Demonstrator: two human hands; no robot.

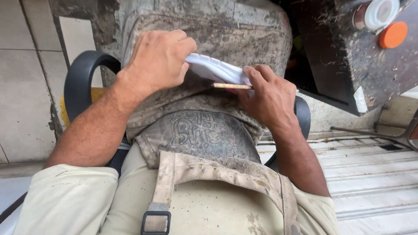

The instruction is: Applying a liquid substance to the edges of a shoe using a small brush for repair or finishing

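Stained apron (204, 182) nearest, left hand (159, 58) grip clamped on white shoe sole (217, 69), right hand (267, 95) pinching tan strip (230, 86)

At frame centre a shoe sole (217, 69) lies between left hand (159, 58) and right hand (270, 98); two jars (383, 19) sit on the surface (348, 65) upper right.

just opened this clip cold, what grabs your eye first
At centre, the left hand and right hand grip a white shoe sole over a grimy apron, a thin tan strip along its edge. At upper right, an orange lid sits on a dirty workbench.
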